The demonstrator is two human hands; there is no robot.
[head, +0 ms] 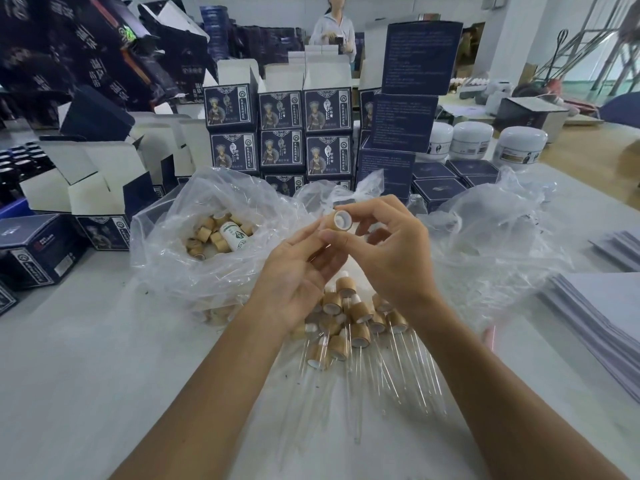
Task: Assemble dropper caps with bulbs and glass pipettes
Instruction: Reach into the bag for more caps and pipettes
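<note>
Head view showed me both hands, left hand [294, 271] and right hand [391, 251], pinching one cap [341, 220], finished droppers [349, 323] piled below, loose caps [214, 237] still bagged.

Two bare forearms rise from the bottom edge, both uncovered — no sleeve cuff shows anywhere along them. The left hand [294, 268] and the right hand [391, 251] wear no gloves, rings or watch, and the wrists are bare too. The fingers are slender, the nails short and unpainted — one thumbnail is plainly visible near the middle.
</note>
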